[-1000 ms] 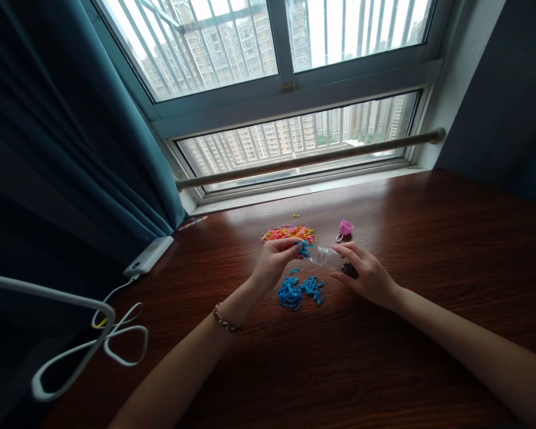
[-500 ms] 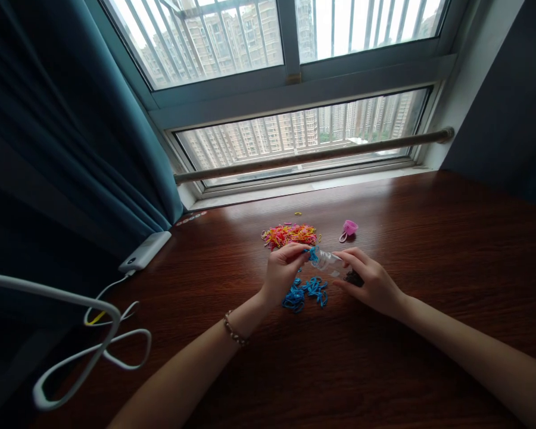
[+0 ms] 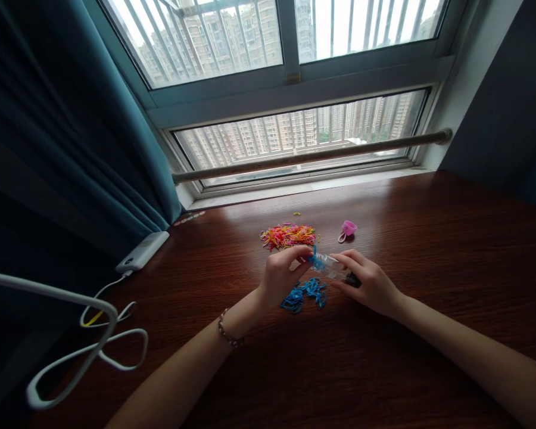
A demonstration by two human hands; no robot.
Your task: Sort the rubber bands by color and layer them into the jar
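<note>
My right hand [image 3: 370,280] grips a small clear plastic bottle [image 3: 333,266], tilted with its mouth toward the left and something dark at its far end. At that mouth, my left hand [image 3: 282,273] pinches several blue rubber bands [image 3: 315,260], some of which look to be inside the neck. Just below the hands, a loose pile of blue rubber bands [image 3: 304,294] lies on the table. Behind my left hand spreads a heap of red, yellow and pink rubber bands [image 3: 287,236]. A pink cap with a loop [image 3: 348,229] rests beyond the bottle.
The dark wooden table [image 3: 420,238] reaches to the window sill. On the left lie a white power bank [image 3: 143,251] and a looped white cable [image 3: 111,339], beside a blue curtain [image 3: 147,185]. One yellow band [image 3: 297,214] sits apart near the back.
My left hand has pushed the blue bands closer into the bottle's mouth, and one band now sticks up there. My right hand keeps its hold on the bottle.
</note>
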